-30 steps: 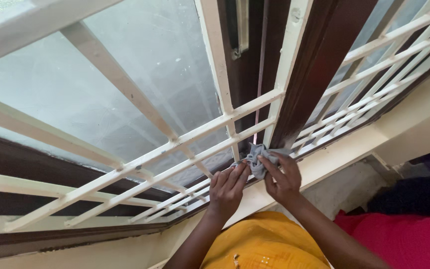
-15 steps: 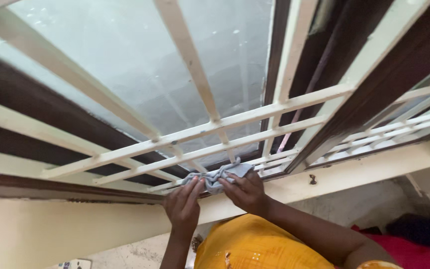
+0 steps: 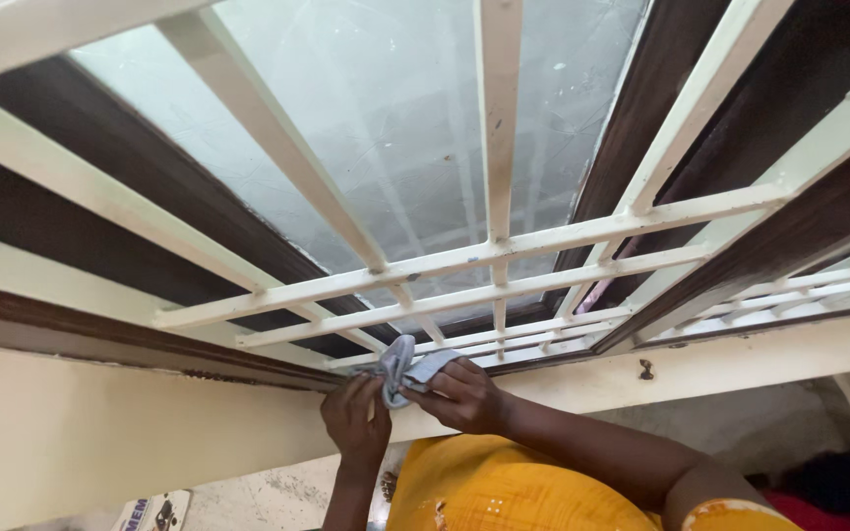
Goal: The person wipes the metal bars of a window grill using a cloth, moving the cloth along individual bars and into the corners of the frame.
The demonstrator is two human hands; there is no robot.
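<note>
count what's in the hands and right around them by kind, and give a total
Bare hands: 2, left hand and right hand, both gripping the cloth
Crumpled pale blue-grey cloths: 1, at the window's bottom edge
Cream metal window grilles: 1
Frosted glass panes: 1
Small printed cards on the floor: 1
Total: 6
</note>
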